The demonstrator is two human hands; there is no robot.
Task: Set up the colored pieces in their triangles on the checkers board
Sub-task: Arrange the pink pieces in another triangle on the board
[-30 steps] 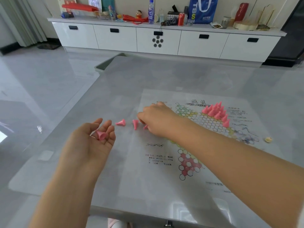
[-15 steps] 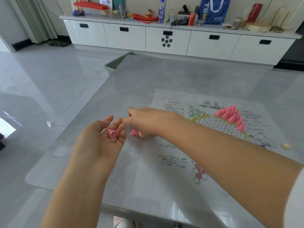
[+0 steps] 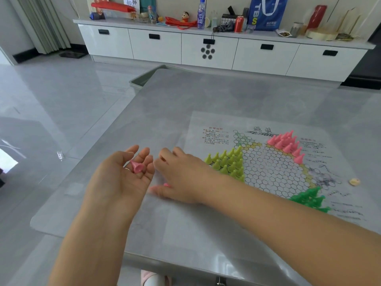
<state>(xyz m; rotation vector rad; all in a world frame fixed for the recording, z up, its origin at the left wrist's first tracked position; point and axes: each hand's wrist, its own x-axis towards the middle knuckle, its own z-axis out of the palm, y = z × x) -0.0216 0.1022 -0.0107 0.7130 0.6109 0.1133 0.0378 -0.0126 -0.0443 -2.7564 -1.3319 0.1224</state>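
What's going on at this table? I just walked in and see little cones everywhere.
A person is setting up a checkers board. The left hand, palm up, cradles one pink piece; the right hand gathers another loose pink one off the table. Pink, yellow-green and green groups already stand on the board.

— What is the table (image 3: pixel 206 104) made of?

— Grey stone-look slab, smooth and glossy, with window glare near its front edge. On it lies the checkers board (image 3: pixel 274 168), a thin printed sheet, slightly shiny.

— And the pieces?

— Moulded plastic, smooth: the pink cone (image 3: pixel 137 167) in the left hand (image 3: pixel 121 178), pink pieces (image 3: pixel 287 142) at the board's far corner, yellow-green pieces (image 3: pixel 228 162) and green pieces (image 3: pixel 310 199).

— Beyond the table?

— Polished floor tiles (image 3: pixel 61 100), glossy white cabinet (image 3: pixel 206 50).
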